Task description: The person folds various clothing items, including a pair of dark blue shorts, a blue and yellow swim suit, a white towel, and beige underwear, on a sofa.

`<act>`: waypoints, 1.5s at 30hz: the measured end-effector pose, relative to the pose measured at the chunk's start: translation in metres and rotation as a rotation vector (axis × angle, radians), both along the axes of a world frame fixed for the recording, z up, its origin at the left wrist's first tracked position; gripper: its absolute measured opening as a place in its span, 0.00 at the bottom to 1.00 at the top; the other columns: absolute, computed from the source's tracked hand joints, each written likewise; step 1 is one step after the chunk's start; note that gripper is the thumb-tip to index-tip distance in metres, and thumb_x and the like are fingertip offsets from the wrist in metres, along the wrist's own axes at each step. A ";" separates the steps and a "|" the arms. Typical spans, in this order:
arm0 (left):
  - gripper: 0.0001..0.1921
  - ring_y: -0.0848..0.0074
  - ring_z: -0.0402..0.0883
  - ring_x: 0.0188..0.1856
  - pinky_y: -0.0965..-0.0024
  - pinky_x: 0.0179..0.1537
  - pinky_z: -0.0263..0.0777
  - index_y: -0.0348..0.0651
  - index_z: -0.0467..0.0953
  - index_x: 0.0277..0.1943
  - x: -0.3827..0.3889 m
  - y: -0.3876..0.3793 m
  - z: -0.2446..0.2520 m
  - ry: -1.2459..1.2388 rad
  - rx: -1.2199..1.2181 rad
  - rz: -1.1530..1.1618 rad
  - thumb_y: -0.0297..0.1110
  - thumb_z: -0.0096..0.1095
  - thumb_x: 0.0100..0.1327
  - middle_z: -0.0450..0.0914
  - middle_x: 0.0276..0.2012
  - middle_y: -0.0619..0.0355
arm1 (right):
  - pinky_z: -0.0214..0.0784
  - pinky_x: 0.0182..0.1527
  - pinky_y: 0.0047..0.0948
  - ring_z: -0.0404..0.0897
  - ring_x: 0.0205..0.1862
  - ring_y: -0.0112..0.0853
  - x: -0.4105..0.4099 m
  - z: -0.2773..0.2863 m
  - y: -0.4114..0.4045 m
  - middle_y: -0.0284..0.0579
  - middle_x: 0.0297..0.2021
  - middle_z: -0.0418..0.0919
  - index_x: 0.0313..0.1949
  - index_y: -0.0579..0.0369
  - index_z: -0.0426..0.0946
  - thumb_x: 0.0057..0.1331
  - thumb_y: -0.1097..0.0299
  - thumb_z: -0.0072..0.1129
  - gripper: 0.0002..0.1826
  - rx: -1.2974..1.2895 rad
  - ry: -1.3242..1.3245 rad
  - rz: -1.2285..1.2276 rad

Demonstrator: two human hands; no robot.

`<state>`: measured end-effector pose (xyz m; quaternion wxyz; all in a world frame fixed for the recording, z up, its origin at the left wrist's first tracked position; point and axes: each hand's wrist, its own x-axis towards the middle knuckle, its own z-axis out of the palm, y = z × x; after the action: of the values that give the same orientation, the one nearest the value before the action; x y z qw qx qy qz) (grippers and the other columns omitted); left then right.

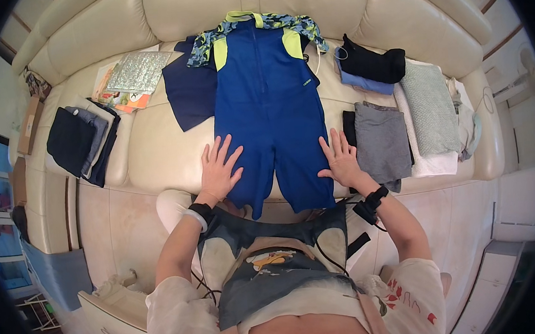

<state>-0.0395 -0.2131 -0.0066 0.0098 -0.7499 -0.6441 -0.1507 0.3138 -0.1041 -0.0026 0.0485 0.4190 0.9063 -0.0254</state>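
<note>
A blue one-piece swimsuit (263,107) with short legs, a front zip and yellow-green side panels lies spread face up on the sofa. Its camouflage sleeves (203,46) reach out at both sides of the collar, and the leg ends hang over the seat's front edge. My left hand (221,168) rests flat with spread fingers at the left leg's outer edge. On the opposite side, my right hand (340,159) is spread at the right leg's edge, palm down, near a folded grey garment (382,140). Neither hand grips anything. Dark navy cloth (190,93) lies partly under the suit.
The cream leather sofa (164,151) also bears a stack of folded dark clothes (72,141), a glittery folder (140,71) on papers, a folded black garment (374,62) on blue cloth, and a folded pale green towel (428,109). A cable runs beside my right wrist.
</note>
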 end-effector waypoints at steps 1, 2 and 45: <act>0.29 0.56 0.51 0.72 0.45 0.68 0.44 0.56 0.68 0.64 -0.001 0.000 -0.001 -0.021 0.022 -0.007 0.42 0.63 0.57 0.55 0.71 0.52 | 0.51 0.60 0.56 0.45 0.70 0.62 0.000 -0.001 0.001 0.66 0.71 0.38 0.73 0.46 0.43 0.51 0.38 0.64 0.58 -0.001 0.016 0.015; 0.28 0.57 0.53 0.72 0.45 0.68 0.45 0.55 0.69 0.63 -0.002 0.000 -0.001 -0.030 0.029 -0.007 0.40 0.62 0.57 0.57 0.71 0.52 | 0.50 0.60 0.57 0.45 0.71 0.62 0.001 -0.001 0.001 0.66 0.72 0.38 0.73 0.46 0.42 0.51 0.37 0.63 0.58 -0.006 0.014 0.011; 0.25 0.58 0.55 0.71 0.49 0.69 0.46 0.51 0.71 0.60 0.002 -0.002 -0.004 -0.073 0.109 0.001 0.35 0.59 0.56 0.60 0.69 0.51 | 0.51 0.58 0.59 0.46 0.70 0.61 -0.002 -0.013 -0.001 0.65 0.71 0.40 0.73 0.44 0.42 0.50 0.35 0.62 0.58 0.052 0.075 -0.031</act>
<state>-0.0371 -0.2153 -0.0102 0.0271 -0.7418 -0.6355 -0.2125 0.3123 -0.1055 -0.0158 0.0033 0.4328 0.9013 -0.0183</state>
